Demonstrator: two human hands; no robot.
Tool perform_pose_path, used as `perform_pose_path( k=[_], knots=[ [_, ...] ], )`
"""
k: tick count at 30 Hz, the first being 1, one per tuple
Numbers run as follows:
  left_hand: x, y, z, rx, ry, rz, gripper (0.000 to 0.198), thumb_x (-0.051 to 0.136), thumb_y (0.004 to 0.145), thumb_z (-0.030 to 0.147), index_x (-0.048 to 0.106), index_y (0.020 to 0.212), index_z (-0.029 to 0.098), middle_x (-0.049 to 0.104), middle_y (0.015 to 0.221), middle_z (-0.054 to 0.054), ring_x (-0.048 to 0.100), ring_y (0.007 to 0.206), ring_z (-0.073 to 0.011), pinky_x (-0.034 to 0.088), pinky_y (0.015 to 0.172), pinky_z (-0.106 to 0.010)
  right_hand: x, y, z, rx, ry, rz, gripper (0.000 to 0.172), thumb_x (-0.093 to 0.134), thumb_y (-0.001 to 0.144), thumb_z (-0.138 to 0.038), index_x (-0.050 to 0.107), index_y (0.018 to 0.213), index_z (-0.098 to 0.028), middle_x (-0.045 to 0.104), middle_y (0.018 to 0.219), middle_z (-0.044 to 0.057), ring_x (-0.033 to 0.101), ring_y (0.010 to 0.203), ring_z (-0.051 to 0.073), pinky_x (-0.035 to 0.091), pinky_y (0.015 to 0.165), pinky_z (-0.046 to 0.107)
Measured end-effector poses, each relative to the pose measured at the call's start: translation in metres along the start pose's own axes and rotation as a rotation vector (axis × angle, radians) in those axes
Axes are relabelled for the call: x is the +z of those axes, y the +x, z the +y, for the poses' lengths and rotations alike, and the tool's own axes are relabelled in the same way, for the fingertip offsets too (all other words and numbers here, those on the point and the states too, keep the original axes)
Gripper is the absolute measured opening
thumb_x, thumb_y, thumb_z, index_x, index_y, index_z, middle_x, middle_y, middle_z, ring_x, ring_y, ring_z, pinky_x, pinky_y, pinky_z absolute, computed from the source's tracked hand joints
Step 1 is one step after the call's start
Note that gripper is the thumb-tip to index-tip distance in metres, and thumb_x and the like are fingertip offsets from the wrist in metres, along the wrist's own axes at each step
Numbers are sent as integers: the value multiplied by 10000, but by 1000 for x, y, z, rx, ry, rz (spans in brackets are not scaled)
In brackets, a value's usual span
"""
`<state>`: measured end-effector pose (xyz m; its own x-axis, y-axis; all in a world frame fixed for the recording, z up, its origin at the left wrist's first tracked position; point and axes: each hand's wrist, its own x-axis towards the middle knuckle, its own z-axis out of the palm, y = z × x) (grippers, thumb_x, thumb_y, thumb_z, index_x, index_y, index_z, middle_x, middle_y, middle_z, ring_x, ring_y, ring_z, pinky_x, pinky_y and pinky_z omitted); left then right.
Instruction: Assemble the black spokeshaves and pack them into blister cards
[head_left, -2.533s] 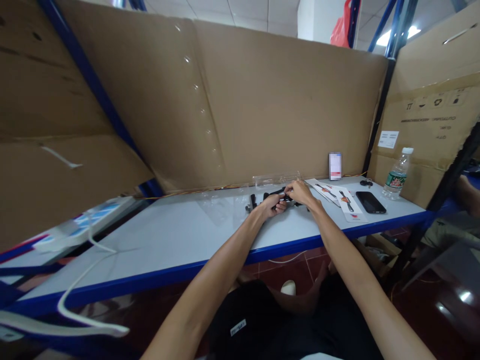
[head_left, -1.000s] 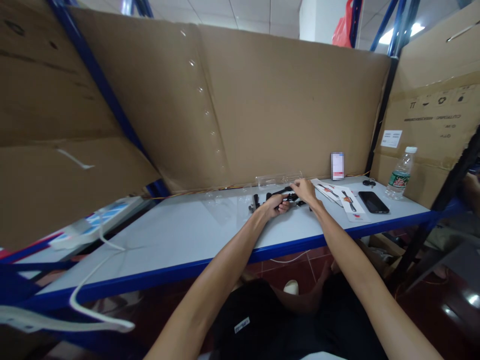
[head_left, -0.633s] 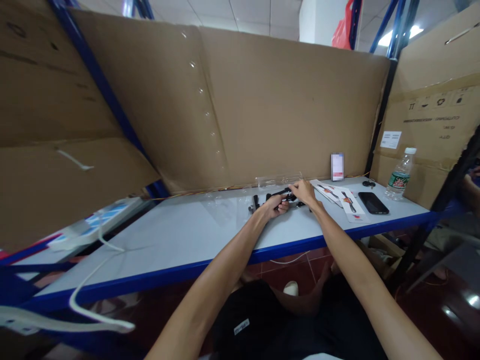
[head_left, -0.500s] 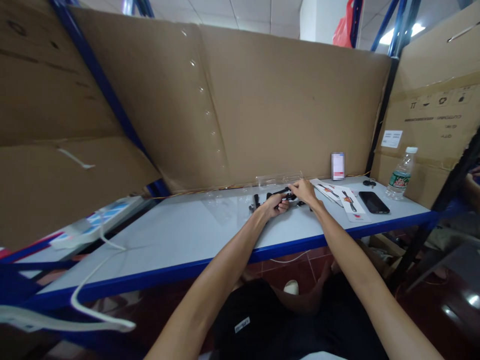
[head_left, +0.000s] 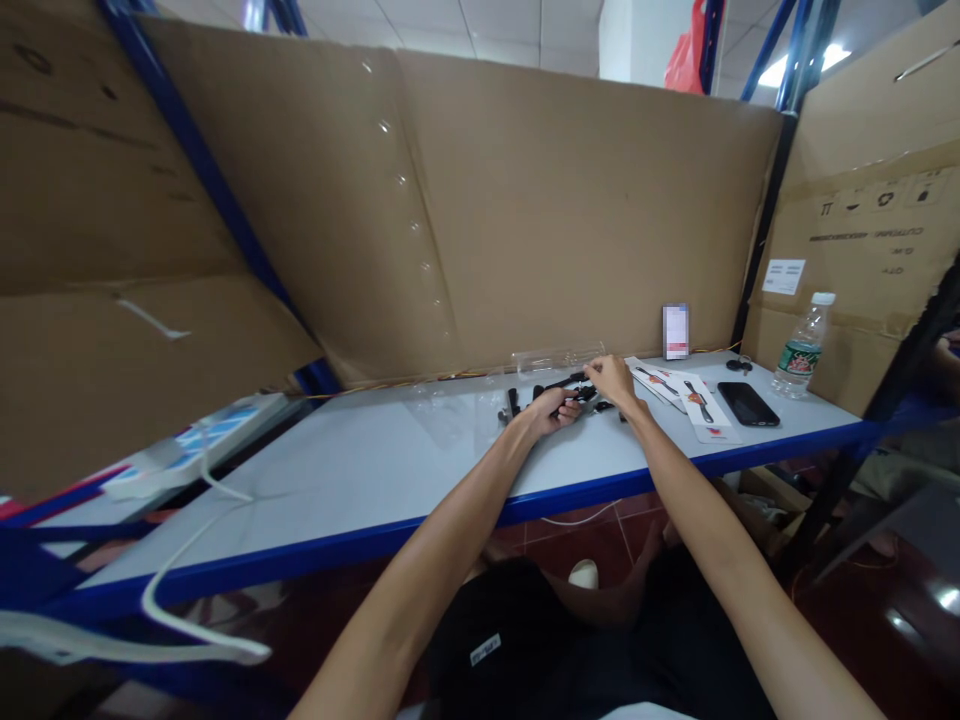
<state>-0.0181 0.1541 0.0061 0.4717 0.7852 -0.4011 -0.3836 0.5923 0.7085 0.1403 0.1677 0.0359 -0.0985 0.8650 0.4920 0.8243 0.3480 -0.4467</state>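
Note:
My left hand (head_left: 555, 411) is closed, palm turned up, around a small black strap-like item (head_left: 586, 393) just above the table (head_left: 360, 465). My right hand (head_left: 611, 380) pinches at the far end of that same item, thumb and fingertips together. Its exact kind is too small to make out, and fingers cover part of it. More black pieces (head_left: 511, 404) lie left of my left hand. Behind the hands is a clear plastic tray (head_left: 551, 360). Beside my right hand lie white printed cards (head_left: 705, 405) picturing a black strap-shaped product.
A black phone (head_left: 748, 404) lies to the right, near a water bottle (head_left: 799, 350) and keys (head_left: 739, 365). Another phone (head_left: 676, 332) leans on the cardboard wall (head_left: 585, 210). Clear plastic packaging (head_left: 446, 410) is left of the hands. A power strip (head_left: 202, 440) with a white cable stands far left.
My right hand has shifted slightly to the right along the black item. My left hand has barely moved and keeps its hold.

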Motion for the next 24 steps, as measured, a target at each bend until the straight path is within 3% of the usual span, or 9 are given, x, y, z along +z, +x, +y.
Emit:
perform_pose_path(
  k=[8, 18, 24],
  knots=[
    [0, 0, 0, 8, 8, -7, 292, 329, 1022, 219, 325, 731, 236, 331, 483, 83, 310, 290, -52, 155, 294, -145, 5, 1, 3, -120, 7, -132, 255, 587, 938, -392, 807, 1015, -289, 790, 930, 14, 696, 861, 182, 411, 681, 229],
    [5, -3, -1, 38, 19, -11, 291, 301, 1035, 264, 336, 749, 232, 325, 484, 88, 293, 281, -53, 136, 284, -144, -1, -3, -2, -82, -106, -123, 382, 524, 974, -450, 810, 872, -218, 786, 894, 93, 704, 850, 197, 389, 658, 242],
    [5, -3, -1, 44, 30, -1, 295, 274, 1033, 239, 330, 743, 236, 331, 475, 84, 294, 277, -55, 141, 285, -148, 0, -2, 0, -69, -93, -103, 336, 581, 941, -458, 809, 847, -230, 783, 876, 86, 708, 859, 211, 401, 661, 243]
  ],
)
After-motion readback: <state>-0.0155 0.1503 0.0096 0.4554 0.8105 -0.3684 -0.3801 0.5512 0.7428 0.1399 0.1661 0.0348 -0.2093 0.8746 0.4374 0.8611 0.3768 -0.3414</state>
